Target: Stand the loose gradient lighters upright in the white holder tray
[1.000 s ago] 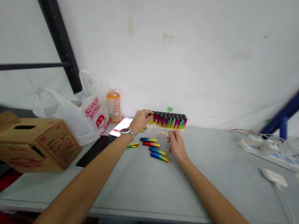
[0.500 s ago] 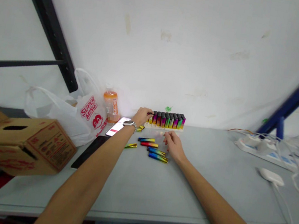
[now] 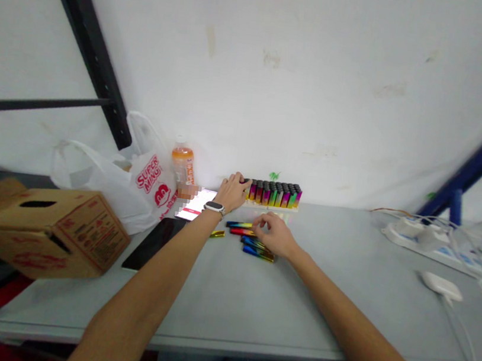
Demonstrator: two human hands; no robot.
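Observation:
My left hand [image 3: 234, 192] is at the left end of a row of upright lighters [image 3: 278, 195] with black tops and shiny coloured bodies. Its fingers close round a black-topped lighter [image 3: 248, 185] there, mostly hidden by the hand. The lighters stand in a pale rack [image 3: 264, 206] against the wall. My right hand [image 3: 273, 233] is curled over several loose, shiny tube-shaped pieces, its thumb and forefinger bent towards each other. A blue-yellow piece [image 3: 237, 225], a red one [image 3: 239, 232] and a blue-gold one [image 3: 257, 253] lie beside or under it. What its fingertips hold, if anything, is hidden.
Left of my left arm are a lit phone [image 3: 195, 205], a dark tablet [image 3: 153, 245], an orange drink bottle [image 3: 183, 163], a white plastic bag [image 3: 131, 195] and a cardboard box [image 3: 45, 231]. On the right lie a power strip [image 3: 438, 247] and a white charger [image 3: 441, 286] with cables.
My right hand has moved left and over the loose pieces, covering their right ends. My left hand remains at the rack's left end, its back turned more towards me. The view has shifted slightly.

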